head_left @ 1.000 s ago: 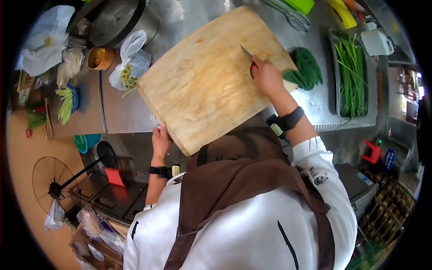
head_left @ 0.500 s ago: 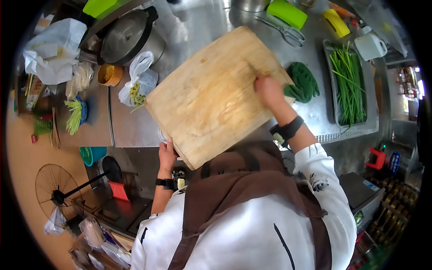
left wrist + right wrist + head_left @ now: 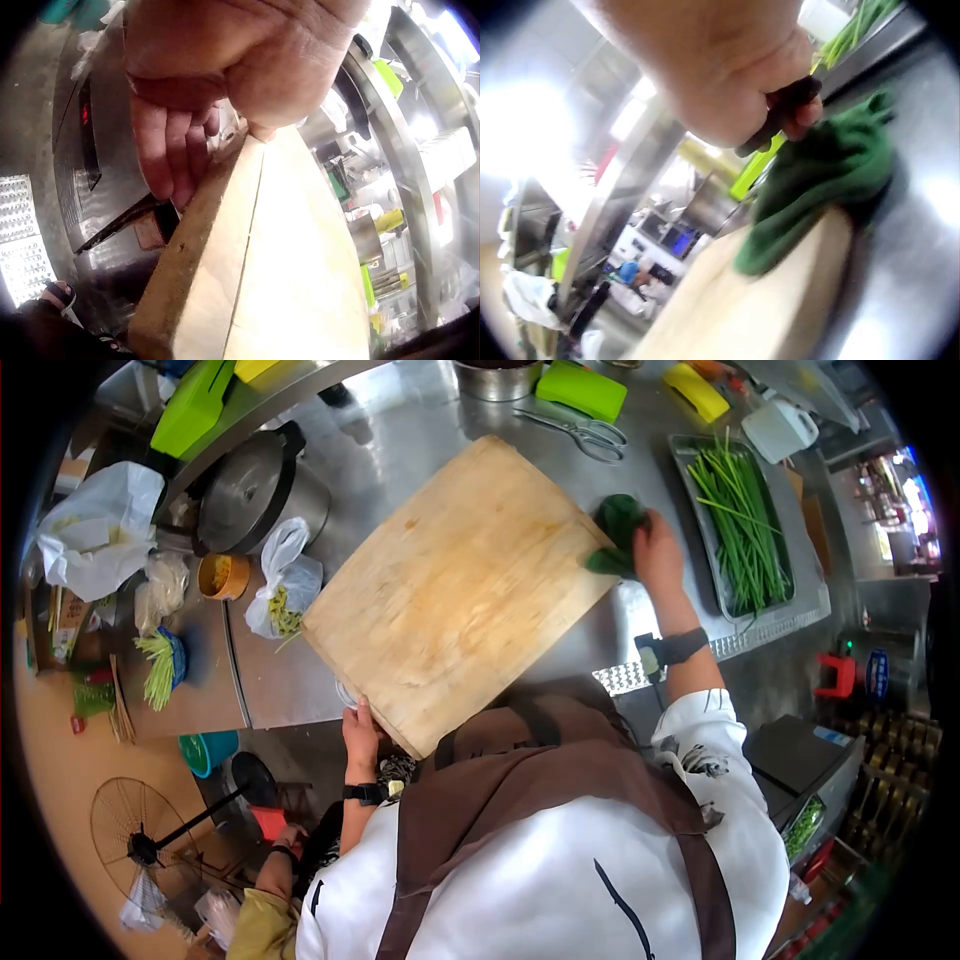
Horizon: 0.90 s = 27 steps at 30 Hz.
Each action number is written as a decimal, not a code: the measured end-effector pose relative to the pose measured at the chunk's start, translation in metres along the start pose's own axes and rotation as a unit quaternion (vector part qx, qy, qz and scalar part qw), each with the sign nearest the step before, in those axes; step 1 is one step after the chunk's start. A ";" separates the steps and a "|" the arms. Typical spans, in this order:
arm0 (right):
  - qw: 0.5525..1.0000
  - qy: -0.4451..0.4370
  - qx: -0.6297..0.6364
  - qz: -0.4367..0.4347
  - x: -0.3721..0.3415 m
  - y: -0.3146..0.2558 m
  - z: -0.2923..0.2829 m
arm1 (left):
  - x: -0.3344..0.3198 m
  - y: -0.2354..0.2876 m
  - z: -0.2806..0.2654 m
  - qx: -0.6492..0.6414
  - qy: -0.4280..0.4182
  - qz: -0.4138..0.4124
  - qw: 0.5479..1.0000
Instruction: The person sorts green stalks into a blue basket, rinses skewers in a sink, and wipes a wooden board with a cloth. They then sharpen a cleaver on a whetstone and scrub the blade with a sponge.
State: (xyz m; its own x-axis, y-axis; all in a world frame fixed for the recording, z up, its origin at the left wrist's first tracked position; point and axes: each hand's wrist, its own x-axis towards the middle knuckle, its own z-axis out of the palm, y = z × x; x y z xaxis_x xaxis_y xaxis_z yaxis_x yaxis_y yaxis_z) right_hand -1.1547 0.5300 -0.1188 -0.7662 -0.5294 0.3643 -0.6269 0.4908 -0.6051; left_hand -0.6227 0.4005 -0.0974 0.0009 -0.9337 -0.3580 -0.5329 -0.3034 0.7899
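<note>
No readable lettering; red marks (image 3: pixel 85 116), possibly digits, on a dark panel (image 3: pixel 92 154).

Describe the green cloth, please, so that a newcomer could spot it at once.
Find the large wooden board on the metal counter, then its corner by the person's right hand. Bunched there, partly over the edge, is the green cloth. It is dark and folded, unlike the long, thin stalks in the tray beyond.

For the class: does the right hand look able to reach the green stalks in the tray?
Probably yes: the green stalks lie in the metal tray beside the right hand, with nothing seen between, though the dark handle it grips may hinder picking.
</note>
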 end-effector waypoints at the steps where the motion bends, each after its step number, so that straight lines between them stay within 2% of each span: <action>1: 0.999 -0.009 -0.032 0.042 -0.003 0.022 -0.005 | -0.004 0.009 0.002 0.015 0.000 -0.013 1.000; 3: 0.989 -0.052 -0.082 0.111 -0.009 0.045 -0.018 | -0.003 0.008 0.003 -0.004 -0.008 -0.017 1.000; 8: 0.978 -0.082 -0.124 0.146 -0.024 0.066 -0.018 | -0.003 0.008 -0.001 -0.036 -0.033 -0.032 0.998; 10: 0.975 -0.117 -0.173 0.082 -0.022 0.073 -0.021 | -0.006 0.013 -0.001 -0.009 -0.038 -0.039 0.998; 11: 0.955 -0.159 -0.241 0.065 -0.021 0.090 -0.012 | -0.008 0.014 -0.001 -0.014 -0.043 -0.041 0.998; 12: 0.939 -0.172 -0.286 0.077 -0.016 0.079 -0.016 | -0.009 0.015 0.001 -0.020 -0.045 -0.044 0.998; 14: 0.872 -0.310 -0.378 0.003 -0.005 0.063 -0.032 | -0.010 0.017 0.006 -0.029 -0.050 -0.045 0.997; 16: 0.861 -0.316 -0.398 -0.019 0.000 0.078 -0.017 | -0.010 0.019 0.003 -0.025 -0.031 -0.049 0.998; 17: 0.847 -0.352 -0.395 -0.045 0.008 0.066 -0.029 | -0.006 0.012 0.000 -0.022 -0.029 -0.045 0.998; 18: 0.849 -0.357 -0.389 -0.021 0.017 0.041 -0.045 | -0.003 0.007 -0.002 -0.021 -0.028 -0.041 0.999; 20: 0.898 -0.300 -0.318 0.036 0.029 0.024 -0.047 | -0.006 0.010 0.002 -0.061 0.009 -0.047 0.997; 21: 0.898 -0.303 -0.318 0.021 0.029 0.020 -0.042 | -0.005 0.008 0.000 -0.012 0.008 -0.035 0.999; 22: 0.959 -0.229 -0.159 -0.052 0.025 0.017 -0.036 | -0.004 0.005 -0.001 0.038 0.007 -0.025 0.999; 23: 0.981 -0.150 0.009 -0.120 0.019 0.014 -0.029 | -0.004 0.002 0.002 0.022 0.024 -0.010 0.999; 24: 0.979 -0.155 0.015 -0.132 0.012 0.007 -0.022 | -0.007 0.005 0.005 0.016 0.038 -0.014 0.999; 26: 0.964 -0.226 -0.063 -0.122 -0.003 -0.010 -0.008 | -0.015 0.016 0.013 -0.014 0.060 0.003 0.998; 27: 0.957 -0.251 -0.060 -0.130 -0.003 -0.008 -0.008 | -0.020 0.024 0.015 0.001 0.071 0.012 0.997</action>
State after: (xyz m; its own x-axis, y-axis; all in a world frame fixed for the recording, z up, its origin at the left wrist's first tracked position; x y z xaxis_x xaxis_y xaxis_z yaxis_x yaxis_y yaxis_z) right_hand -1.1485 0.5329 -0.1093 -0.4363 -0.8955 0.0881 -0.8219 0.3568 -0.4440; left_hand -0.6476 0.4147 -0.0789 0.1079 -0.9585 -0.2639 -0.5365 -0.2796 0.7963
